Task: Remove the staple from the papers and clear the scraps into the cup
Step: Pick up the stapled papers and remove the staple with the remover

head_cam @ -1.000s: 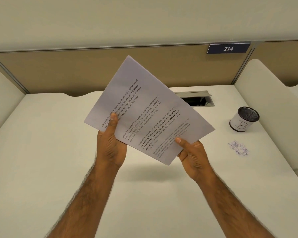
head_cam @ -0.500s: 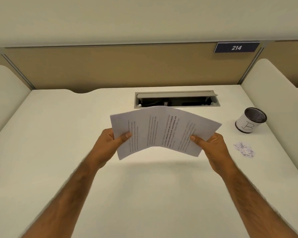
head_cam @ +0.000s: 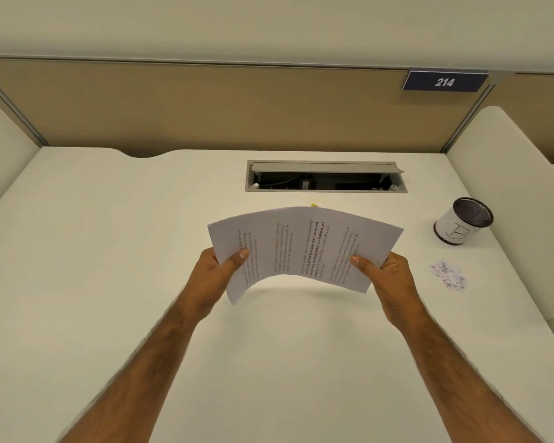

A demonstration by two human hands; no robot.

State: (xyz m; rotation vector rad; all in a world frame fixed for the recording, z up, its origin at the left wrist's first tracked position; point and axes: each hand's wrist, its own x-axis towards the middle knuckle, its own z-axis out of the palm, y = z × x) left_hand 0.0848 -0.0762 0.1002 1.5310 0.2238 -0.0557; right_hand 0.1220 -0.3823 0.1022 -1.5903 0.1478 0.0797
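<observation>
The staple itself cannot be made out anywhere on the papers [head_cam: 304, 247], and it is not possible to tell from this view how many sheets are in the stack. A small yellow object [head_cam: 314, 205] shows only as a tip above the far edge of the papers; the rest of it is hidden behind them. The printed text is too small and too foreshortened to read, apart from a few bold lines near the middle. Both forearms enter from the bottom edge of the frame and are cut off there. The left hand [head_cam: 219, 270] grips the left end of the papers, thumb on top and fingers hidden underneath. The right hand [head_cam: 383, 276] grips the right end in the same manner, thumb on the printed face. The papers are held in the air above the middle of the desk [head_cam: 109, 251], bowed upward in an arch between the two hands, with the lines of text running sideways to the viewer. A cup [head_cam: 464, 220] with a white wrap marked "B" and a dark mesh rim stands upright near the right edge of the desk. A small pile of paper scraps [head_cam: 449, 275] lies on the desk just in front of the cup, well apart from the papers. An open cable tray [head_cam: 326, 176] is recessed in the desk beyond the papers, and a sign [head_cam: 445, 81] reading 214 is fixed to the partition.
</observation>
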